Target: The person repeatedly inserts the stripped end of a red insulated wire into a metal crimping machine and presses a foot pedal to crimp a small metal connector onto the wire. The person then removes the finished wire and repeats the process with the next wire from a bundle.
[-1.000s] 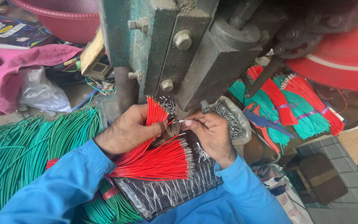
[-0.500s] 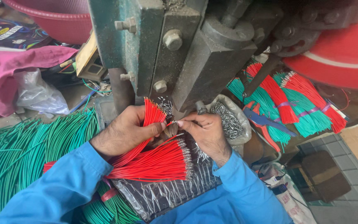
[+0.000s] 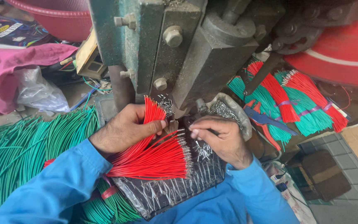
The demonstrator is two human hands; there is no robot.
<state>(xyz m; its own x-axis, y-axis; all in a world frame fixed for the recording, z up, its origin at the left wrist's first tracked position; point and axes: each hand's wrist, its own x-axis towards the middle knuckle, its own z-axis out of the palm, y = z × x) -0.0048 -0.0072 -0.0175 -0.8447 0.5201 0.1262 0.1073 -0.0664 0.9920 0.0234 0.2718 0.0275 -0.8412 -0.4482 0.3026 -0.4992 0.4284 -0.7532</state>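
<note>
My left hand (image 3: 127, 129) grips a bunch of red wires (image 3: 154, 155), fanned out so one is easy to pick; they lie on my lap, just below the green machine (image 3: 179, 45). My right hand (image 3: 220, 139) pinches one wire end by the machine's foot; green wires (image 3: 21, 153) wait beside me.

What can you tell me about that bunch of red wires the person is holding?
The red wires are thin, plastic-coated strands with small silvery metal tips. The left hand holds one clump pointing up toward the green machine, while the rest fan out flat on crinkled dark plastic sheet. The right hand rests beside their tips.
</note>
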